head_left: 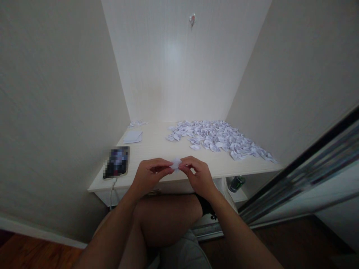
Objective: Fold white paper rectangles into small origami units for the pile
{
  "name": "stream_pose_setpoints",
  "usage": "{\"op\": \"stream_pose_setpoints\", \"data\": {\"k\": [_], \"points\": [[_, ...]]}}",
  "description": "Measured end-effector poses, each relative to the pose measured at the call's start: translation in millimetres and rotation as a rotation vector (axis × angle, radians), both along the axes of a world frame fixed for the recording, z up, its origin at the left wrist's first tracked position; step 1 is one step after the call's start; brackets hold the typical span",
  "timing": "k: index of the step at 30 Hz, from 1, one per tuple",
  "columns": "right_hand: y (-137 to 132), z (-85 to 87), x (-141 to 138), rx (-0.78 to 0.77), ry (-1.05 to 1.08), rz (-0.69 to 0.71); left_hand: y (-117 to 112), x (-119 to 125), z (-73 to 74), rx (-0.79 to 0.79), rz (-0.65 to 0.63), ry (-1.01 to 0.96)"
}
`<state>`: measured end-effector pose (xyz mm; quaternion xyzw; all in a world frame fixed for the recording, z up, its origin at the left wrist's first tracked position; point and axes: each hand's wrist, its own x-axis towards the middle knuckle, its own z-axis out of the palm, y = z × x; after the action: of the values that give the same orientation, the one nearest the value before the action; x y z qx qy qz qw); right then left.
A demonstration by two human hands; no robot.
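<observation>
My left hand (150,174) and my right hand (198,175) meet over the front edge of a pale wooden desk (157,147). Both pinch one small white piece of paper (176,163) between thumbs and fingertips, left hand on its left side, right hand on its right. The paper is held just above the desk, partly hidden by my fingers. A wide heap of small folded white paper pieces (218,139) covers the desk's right half, beyond my right hand.
A phone (117,161) with a cable lies at the desk's left front corner. Flat white paper sheets (133,137) and a few scraps (137,123) sit further back on the left. A green can (237,183) is under the desk. Walls enclose three sides; my bare knee (165,216) is below.
</observation>
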<state>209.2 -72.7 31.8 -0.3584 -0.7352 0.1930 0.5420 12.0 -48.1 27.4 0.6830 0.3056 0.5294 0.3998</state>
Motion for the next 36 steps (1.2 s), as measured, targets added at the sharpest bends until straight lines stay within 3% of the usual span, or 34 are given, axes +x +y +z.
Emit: {"op": "stream_pose_setpoints", "data": {"k": [11,22,36], "points": [[3.9,-7.1,-17.7,-0.188,0.261,-0.054,-1.3,10.8,-3.1,0.148,0.054,-0.084],[8.1,-8.0,-22.3,-0.269,0.34,-0.021,-4.2,11.4,-0.1,0.012,0.114,-0.177],[10.6,-0.5,-22.9,-0.431,0.44,0.122,0.0,7.7,-0.8,-0.126,0.036,-0.231]]}}
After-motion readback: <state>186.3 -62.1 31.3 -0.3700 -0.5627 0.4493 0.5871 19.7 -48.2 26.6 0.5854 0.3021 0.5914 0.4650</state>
